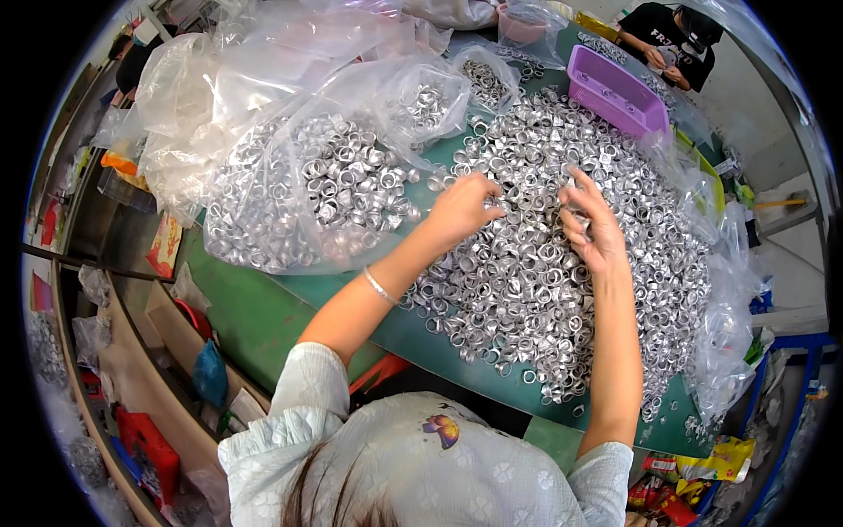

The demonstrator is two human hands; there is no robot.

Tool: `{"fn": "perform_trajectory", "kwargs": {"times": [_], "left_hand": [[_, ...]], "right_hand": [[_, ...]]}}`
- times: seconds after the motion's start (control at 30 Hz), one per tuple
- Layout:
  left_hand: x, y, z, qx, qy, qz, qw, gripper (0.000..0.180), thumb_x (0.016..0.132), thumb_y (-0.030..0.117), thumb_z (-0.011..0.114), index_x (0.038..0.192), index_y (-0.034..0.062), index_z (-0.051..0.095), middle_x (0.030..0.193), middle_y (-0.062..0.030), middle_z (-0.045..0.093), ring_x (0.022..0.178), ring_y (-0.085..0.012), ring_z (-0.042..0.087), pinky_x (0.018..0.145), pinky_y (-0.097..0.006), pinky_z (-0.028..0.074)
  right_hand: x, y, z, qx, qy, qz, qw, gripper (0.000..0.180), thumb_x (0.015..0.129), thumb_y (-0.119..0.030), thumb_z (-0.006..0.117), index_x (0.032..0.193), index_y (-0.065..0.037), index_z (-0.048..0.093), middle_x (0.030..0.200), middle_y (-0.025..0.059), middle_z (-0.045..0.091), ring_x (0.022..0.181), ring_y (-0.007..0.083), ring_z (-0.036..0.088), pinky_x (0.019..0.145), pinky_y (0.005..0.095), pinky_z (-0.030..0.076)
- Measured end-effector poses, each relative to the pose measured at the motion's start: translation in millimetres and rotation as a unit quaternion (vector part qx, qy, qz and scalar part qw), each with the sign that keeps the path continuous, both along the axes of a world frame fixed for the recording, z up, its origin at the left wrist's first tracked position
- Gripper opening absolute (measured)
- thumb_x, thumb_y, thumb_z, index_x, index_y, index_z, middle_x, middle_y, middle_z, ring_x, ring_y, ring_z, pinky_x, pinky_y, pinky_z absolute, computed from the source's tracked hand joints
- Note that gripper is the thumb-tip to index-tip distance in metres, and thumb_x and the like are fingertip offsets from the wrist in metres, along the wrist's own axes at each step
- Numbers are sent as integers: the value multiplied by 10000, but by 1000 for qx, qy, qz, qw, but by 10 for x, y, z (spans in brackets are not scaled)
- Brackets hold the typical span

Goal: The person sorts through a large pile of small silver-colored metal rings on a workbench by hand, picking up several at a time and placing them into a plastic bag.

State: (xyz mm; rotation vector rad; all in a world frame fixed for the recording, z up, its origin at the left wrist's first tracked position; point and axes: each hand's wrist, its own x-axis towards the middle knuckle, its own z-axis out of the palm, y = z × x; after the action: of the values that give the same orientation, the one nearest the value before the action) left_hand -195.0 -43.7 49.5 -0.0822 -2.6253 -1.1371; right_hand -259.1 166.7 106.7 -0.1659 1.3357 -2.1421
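A wide heap of small silver metal rings (527,290) covers much of the green table. My left hand (465,209) is over the heap's left part, its fingers curled in toward the thumb. What it pinches, if anything, blends with the rings behind. To its right, my right hand (597,230) hovers above the heap, fingers bent and apart, slightly blurred, with nothing plainly held. Left of my left hand lies a clear plastic bag (263,202) full of similar rings, its mouth spread open toward the hand.
A purple basket (615,104) stands at the heap's far right, with a few rings inside. Smaller ring-filled bags (487,79) lie at the back. A co-worker (672,44) sits across the table. Crumpled clear plastic (724,307) lines the right edge; wooden shelving (140,369) is at left.
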Motion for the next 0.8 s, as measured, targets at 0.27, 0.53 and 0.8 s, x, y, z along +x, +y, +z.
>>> {"fn": "perform_trajectory", "kwargs": {"times": [0.27, 0.53, 0.8], "left_hand": [[-87, 43, 24, 13, -23, -25, 999, 168, 698, 91, 659, 836, -4, 645, 852, -144, 654, 804, -275, 638, 729, -346, 488], [-87, -44, 146, 706, -184, -124, 673, 101, 824, 121, 576, 839, 26, 547, 684, -16, 539, 520, -63, 379, 458, -180, 284], [-180, -17, 74, 413, -147, -28, 899, 209, 830, 234, 604, 837, 44, 516, 674, -55, 568, 577, -108, 509, 534, -227, 399]], "right_hand": [[-20, -262, 16, 652, 441, -39, 615, 278, 748, -333, 691, 811, -63, 696, 829, 150, 646, 780, 323, 627, 676, 405, 484], [-67, -253, -6, 673, 392, -28, 627, 184, 700, -217, 665, 762, -45, 677, 788, 167, 651, 767, 333, 634, 673, 401, 496], [-208, 313, 17, -138, -34, -36, 989, 220, 791, -79, 510, 1008, -44, 515, 949, 146, 545, 571, 139, 476, 317, 191, 295]]}}
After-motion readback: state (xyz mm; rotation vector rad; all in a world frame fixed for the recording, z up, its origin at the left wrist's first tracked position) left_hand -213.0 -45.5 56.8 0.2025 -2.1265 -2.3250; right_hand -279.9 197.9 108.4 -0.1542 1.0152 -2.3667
